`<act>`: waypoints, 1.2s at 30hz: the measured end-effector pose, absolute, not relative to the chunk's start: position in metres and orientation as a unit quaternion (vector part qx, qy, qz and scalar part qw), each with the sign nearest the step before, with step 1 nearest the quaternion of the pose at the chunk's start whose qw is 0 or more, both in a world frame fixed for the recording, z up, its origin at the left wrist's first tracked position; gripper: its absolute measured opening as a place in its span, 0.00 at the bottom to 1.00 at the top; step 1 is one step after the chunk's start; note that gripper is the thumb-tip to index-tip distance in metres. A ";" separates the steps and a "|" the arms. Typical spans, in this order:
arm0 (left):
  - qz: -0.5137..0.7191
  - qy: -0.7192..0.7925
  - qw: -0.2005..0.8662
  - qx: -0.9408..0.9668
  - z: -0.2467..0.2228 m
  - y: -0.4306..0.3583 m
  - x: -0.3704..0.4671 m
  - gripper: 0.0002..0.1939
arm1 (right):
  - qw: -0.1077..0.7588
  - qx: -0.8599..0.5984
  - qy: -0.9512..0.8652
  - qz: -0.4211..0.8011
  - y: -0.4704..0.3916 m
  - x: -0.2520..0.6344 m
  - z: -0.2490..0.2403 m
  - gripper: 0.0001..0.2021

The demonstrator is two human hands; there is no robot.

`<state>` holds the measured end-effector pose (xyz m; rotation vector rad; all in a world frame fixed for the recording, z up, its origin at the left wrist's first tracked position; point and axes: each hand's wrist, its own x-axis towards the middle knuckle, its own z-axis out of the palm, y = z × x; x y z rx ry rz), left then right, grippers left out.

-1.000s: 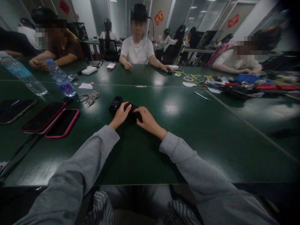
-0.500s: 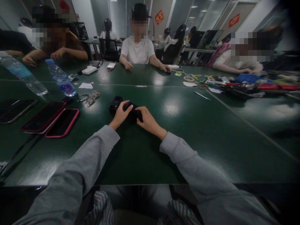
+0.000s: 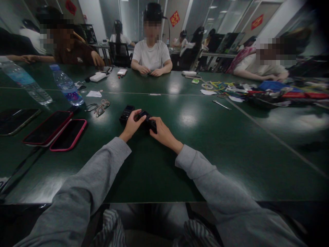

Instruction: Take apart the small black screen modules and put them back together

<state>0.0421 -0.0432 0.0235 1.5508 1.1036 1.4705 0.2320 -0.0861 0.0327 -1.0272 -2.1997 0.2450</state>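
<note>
Between my two hands is a small black handheld device (image 3: pixel 147 117), low over the green table; its exact kind I cannot make out. The fingers and thumb of my left hand (image 3: pixel 132 125) are closed around its left end. My right hand (image 3: pixel 162 131) grips the other end, thumb toward me and fingers curled over the top. Just left of my left hand lies a second black device (image 3: pixel 126 114), boxy, with a small screen and buttons on its face. My fingers cover parts of the held device.
To the left are glasses (image 3: pixel 100 108), a pink-edged phone (image 3: pixel 69 135), a red-edged phone (image 3: pixel 48 128) and a water bottle (image 3: pixel 67 85). At right lie a metal wrench-like tool (image 3: pixel 221 105) and a heap of cables (image 3: pixel 241 88). Across the table sits a person in white (image 3: pixel 151 55).
The held device has tilted slightly, showing more of its upper face; my hands have barely shifted. Opposite, the person in white has brought both hands together. The person at left has moved their arms.
</note>
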 end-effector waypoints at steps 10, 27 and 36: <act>0.573 0.444 0.452 0.521 0.033 -0.050 0.044 0.23 | 0.342 -0.407 -0.841 0.104 -0.086 0.232 0.032 0.25; 0.574 0.424 0.547 0.437 0.033 -0.048 0.041 0.23 | 0.335 -0.419 -0.836 0.111 -0.086 0.231 0.031 0.25; 0.571 0.441 0.497 0.482 0.030 -0.050 0.044 0.24 | 0.338 -0.411 -0.838 0.121 -0.086 0.231 0.031 0.25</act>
